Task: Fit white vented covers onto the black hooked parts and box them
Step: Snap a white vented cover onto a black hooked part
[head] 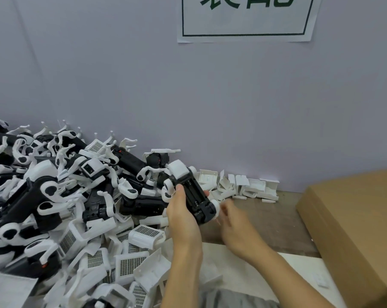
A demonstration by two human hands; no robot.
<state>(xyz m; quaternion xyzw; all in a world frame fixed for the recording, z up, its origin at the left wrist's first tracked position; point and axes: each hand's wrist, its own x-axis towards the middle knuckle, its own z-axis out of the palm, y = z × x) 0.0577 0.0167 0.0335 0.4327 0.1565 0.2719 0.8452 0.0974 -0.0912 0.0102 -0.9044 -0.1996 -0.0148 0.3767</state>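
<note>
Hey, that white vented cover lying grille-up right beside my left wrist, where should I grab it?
Probably pinch the vented cover across its two solid short sides, from above with the free right hand. The grille faces up and nothing lies on it; avoid pressing the mesh.

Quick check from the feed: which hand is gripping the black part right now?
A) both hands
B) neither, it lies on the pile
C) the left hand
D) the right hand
C: the left hand is wrapped around the black part, while the blurred right hand is just beside it, holding nothing.
</note>
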